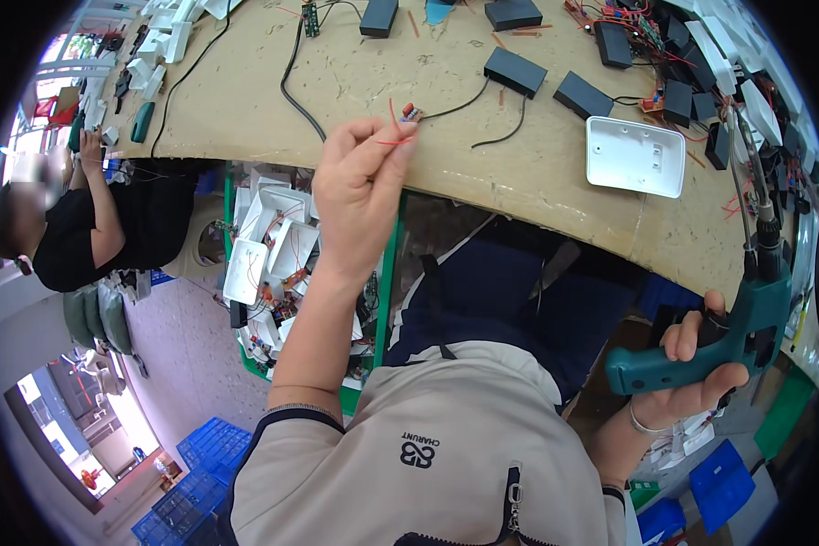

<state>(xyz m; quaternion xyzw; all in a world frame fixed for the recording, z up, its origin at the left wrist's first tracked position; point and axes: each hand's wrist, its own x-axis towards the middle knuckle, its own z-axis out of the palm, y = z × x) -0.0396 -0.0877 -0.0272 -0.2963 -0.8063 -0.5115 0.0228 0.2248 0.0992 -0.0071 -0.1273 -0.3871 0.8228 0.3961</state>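
Note:
My left hand (362,182) is over the front edge of the table, its thumb and fingers pinched on a small circuit board (413,115) with thin red wires. From the board a black cable runs right toward a black box (516,71). My right hand (696,364), low at the right, is wrapped around the handle of a teal power screwdriver (755,314) whose nose points up past the table's edge. Near the nose, a white plastic housing (635,156) lies on the table, its hollow side up.
More black boxes (584,95) and a heap of white housings (763,111) with wires lie at the right. Below the table on the left is a green-framed bin (247,271) of housings and boards. Another person (91,214) sits at the far left, near blue crates (187,482).

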